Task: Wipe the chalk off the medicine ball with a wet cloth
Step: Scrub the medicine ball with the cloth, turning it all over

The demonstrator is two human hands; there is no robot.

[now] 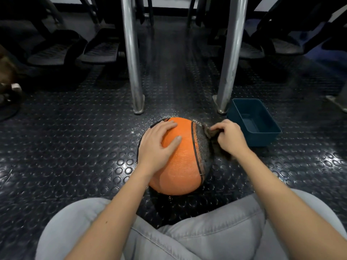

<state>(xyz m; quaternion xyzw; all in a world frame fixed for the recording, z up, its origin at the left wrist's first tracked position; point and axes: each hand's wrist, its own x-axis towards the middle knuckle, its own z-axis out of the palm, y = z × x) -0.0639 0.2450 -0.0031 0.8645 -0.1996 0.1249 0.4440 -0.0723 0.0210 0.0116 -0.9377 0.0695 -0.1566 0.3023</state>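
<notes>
My left grip point(157, 145) lay flat, fingers spread, on the medicine ball point(180, 166); my right grip point(228, 136) pinched the dark cloth point(211, 134) against the ball's right side.

The cloth point(213, 135) is dark, motion-blurred and largely covered by the right hand point(228, 136); its outline cannot be resolved. The left hand point(155, 145) covers the upper left face of the medicine ball point(182, 156). Chalk on the ball's dark panel cannot be told from surface texture. The metal legs point(131, 53) are cut off by the top edge. The objects at the left edge point(7, 87) are blurred and cropped. Whether the blue bin point(262, 137) holds water cannot be told.
</notes>
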